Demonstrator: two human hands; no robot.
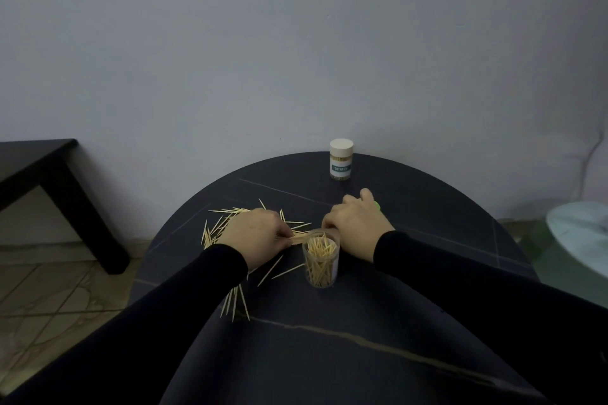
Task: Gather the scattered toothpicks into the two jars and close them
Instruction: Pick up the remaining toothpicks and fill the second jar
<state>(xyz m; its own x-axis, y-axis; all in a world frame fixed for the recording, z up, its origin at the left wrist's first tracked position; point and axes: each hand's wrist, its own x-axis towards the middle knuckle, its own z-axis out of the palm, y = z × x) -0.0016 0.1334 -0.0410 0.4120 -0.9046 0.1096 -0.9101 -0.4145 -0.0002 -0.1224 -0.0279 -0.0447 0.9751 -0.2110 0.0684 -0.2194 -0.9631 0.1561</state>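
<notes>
An open clear jar (320, 268) stands mid-table, partly filled with toothpicks. My left hand (256, 237) pinches a small bunch of toothpicks at the jar's rim, on its left side. My right hand (357, 223) rests just behind the jar with curled fingers; something green (377, 206) shows past the fingers, and what the hand grips is hidden. Scattered toothpicks (220, 223) lie left of the jar, and more (235, 301) lie under my left forearm. A second jar (341, 159) with a white lid on stands closed at the far edge of the table.
The round dark table (329, 339) fills the foreground. A low black table (49, 181) stands to the left over a tiled floor. A pale round object (582, 233) sits at the right edge. A grey wall lies close behind.
</notes>
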